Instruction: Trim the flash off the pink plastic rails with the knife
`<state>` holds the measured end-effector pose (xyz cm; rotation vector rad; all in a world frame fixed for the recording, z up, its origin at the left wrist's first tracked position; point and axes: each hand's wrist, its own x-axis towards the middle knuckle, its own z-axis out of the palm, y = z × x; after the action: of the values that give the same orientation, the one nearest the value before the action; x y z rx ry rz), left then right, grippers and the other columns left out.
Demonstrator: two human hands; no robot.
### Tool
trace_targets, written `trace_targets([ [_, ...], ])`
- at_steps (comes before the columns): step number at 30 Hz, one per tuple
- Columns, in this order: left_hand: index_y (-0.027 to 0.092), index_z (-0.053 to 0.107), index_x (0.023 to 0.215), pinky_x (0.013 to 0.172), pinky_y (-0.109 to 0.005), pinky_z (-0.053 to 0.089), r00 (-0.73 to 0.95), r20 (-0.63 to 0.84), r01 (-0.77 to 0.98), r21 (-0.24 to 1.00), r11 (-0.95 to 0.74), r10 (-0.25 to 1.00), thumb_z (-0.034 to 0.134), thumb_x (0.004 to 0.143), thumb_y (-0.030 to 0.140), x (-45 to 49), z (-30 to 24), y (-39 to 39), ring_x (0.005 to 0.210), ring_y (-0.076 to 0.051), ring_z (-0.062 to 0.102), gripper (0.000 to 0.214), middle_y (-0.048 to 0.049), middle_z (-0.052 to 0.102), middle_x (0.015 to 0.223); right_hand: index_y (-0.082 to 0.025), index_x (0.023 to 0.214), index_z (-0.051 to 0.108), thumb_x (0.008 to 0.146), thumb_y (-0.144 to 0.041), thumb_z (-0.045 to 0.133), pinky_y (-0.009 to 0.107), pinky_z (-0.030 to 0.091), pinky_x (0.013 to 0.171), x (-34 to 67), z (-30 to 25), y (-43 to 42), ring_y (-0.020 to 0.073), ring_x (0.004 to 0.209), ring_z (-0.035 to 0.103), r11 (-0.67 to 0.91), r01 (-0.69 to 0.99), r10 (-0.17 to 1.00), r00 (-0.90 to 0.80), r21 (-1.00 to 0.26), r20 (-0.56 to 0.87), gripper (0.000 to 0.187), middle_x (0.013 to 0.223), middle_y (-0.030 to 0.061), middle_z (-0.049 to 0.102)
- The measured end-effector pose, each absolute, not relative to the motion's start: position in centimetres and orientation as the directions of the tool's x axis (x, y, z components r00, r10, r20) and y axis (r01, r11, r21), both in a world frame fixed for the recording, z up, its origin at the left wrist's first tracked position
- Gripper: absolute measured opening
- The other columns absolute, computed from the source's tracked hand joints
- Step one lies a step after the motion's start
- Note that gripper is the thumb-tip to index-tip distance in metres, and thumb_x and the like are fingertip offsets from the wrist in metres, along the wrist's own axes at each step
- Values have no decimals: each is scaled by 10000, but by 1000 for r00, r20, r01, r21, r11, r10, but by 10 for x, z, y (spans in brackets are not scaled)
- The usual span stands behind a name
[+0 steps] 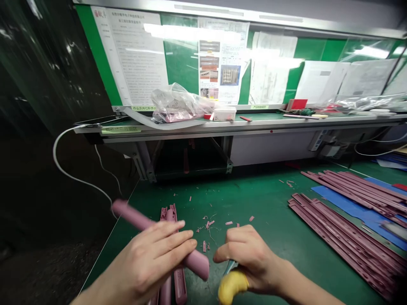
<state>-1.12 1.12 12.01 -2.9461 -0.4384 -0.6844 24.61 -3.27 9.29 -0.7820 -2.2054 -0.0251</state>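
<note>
My left hand (152, 256) is wrapped over a mauve plastic bar (199, 264), which slants across it with both ends sticking out. The bar's far end is blurred by motion. Just to the right, my right hand (251, 256) is closed on a small tool with a blue-grey part (229, 267); its kind is mostly hidden. A yellow covering (233, 286) shows where the thumb lies. Beneath my left hand, several more mauve bars (180, 286) lie lengthwise on the green table (254, 203). Mauve plastic scraps (208, 224) and thin shavings are scattered between and beyond the hands.
Long mauve strips (337, 237) lie stacked at the right, with more strips (356, 188) on a blue sheet (352, 209). A raised shelf (190, 130) crosses the back, bearing a clear plastic bag (181, 101) and a small box (224, 113). A white cable (76, 178) hangs at the left.
</note>
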Motion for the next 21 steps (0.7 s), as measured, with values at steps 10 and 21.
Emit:
trace_targets([
  [10,152,534,1309,1142,-506,144,983,184,52,-212,-976,12,435,914,121,-16,161,28,1374,-284,310,409,-98,556,1361,-184,607,527,999,-330,282,289,170,486,237,101,-18,130,476,300,799,600,517,-721,42,462,485,560,-3,457],
  [21,355,357,1360,782,-335,582,133,249,-181,958,-224,959,575,878,329,42,101,12,826,-191,705,529,8,674,896,-236,1243,550,733,-720,580,209,459,565,204,27,-30,171,742,641,383,309,923,-170,-870,346,703,1006,80,669],
])
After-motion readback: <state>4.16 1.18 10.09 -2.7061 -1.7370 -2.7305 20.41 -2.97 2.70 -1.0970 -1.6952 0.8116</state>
